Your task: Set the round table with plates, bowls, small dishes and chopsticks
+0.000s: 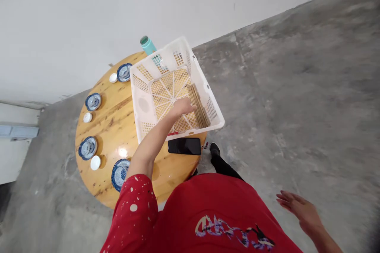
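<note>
A bundle of brown chopsticks [198, 105] lies on the latticed floor of a white plastic basket [142, 104], along its right-hand wall, running from about 12 o'clock to 5 o'clock inside the basket. The left hand [183, 106] reaches into the basket from 7 o'clock, and its fingertips [192, 107] meet the bundle at its near-left edge. The fingers are curled down over the sticks, but whether they have closed around any cannot be told from here.

The right hand [299, 206] is well apart from the basket, out at 4 o'clock from it, hanging over the grey concrete floor [297, 87] with the fingers spread and nothing in it.

The basket sits on the right part of a round wooden table [113, 122], its far-right corner jutting past the table's edge. Just beside the basket's near rim, at 6 o'clock, a black phone [184, 146] lies flat on the wood. Behind the basket at 12 o'clock stands a teal bottle [147, 45].

Around the table's left arc, from 11 o'clock to 7 o'clock, sit four blue-patterned dishes [93, 101], each with a small white cup [87, 117] near it. The person wears a red top [190, 213].
</note>
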Motion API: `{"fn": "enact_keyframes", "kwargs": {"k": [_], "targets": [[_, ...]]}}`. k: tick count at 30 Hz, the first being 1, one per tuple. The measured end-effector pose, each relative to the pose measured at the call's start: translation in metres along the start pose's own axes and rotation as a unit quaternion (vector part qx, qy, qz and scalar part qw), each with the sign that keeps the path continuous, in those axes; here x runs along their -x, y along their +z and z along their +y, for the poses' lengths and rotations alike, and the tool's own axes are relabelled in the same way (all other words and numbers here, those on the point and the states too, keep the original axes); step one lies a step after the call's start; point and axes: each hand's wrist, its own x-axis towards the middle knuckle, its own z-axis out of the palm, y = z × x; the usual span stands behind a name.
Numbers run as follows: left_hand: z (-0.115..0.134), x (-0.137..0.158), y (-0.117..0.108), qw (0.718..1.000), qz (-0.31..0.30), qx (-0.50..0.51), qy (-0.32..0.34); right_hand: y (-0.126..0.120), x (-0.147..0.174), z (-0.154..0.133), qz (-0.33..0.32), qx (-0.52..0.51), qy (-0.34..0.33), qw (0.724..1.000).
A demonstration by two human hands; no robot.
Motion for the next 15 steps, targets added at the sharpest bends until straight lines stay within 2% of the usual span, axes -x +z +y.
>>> {"fn": "enact_keyframes", "kwargs": {"k": [5,10,15], "targets": [[0.021,-0.024,0.020,0.998,-0.057,-0.020,0.008,-0.017,-0.014,0.005,0.021,-0.014,0.090,0.996],[0.029,-0.042,0.033,0.999,-0.031,-0.030,0.008,-0.023,-0.009,0.023,0.004,-0.022,0.131,0.991],[0.033,-0.047,0.036,0.999,-0.024,-0.029,0.004,-0.017,-0.005,0.025,-0.014,-0.014,0.130,0.991]]}}
